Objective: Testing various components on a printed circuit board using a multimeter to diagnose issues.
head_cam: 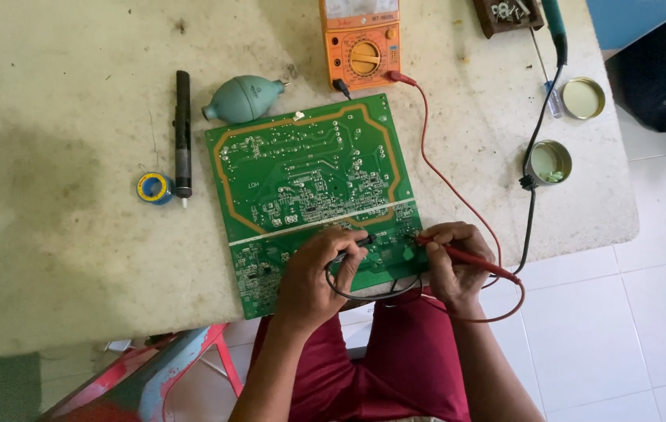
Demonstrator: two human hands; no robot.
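A large green circuit board [302,172] lies solder side up on the worn table [59,234]. My left hand [319,273] pinches the black test probe [364,241] with its tip on the board's near edge. Gripped in my right hand [452,262], the red test probe [466,256] touches the board close to the black one. Red lead [435,168] and black lead run back to the orange multimeter [360,43] at the table's far side.
A green rubber blower bulb [243,98], a black desoldering pump [183,133] and a solder spool [153,188] lie left of the board. At right are two round tins [549,162], a screwdriver [546,78], a soldering iron with black cord [556,27]. White floor tiles lie beyond the table edge.
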